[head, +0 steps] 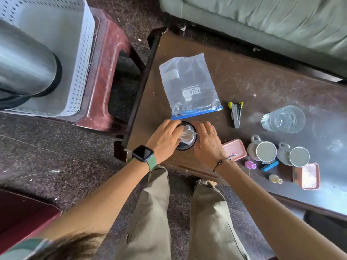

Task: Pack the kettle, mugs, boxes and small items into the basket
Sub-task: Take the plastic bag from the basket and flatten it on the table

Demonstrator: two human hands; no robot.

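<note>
The steel kettle (24, 66) stands in the white perforated basket (82, 59) at the upper left. My left hand (164, 138) and my right hand (206, 143) both grip a round black kettle base (187, 145) at the table's near left edge, with a crumpled clear plastic piece (186, 135) between the fingers. Two white mugs (262, 151) (293, 155) stand to the right, between a pink box (234, 149) and a reddish box (308, 176). Small items lie near them: a pink cap (250, 164), a blue clip (269, 165), a yellow vial (275, 178), a stapler (236, 114).
A clear zip bag (189, 85) with a blue seal lies on the dark brown table (262, 85) just beyond my hands. A drinking glass (283, 119) stands at the right. The basket rests on a maroon stool (110, 59). A grey-green sofa (262, 19) lines the far side.
</note>
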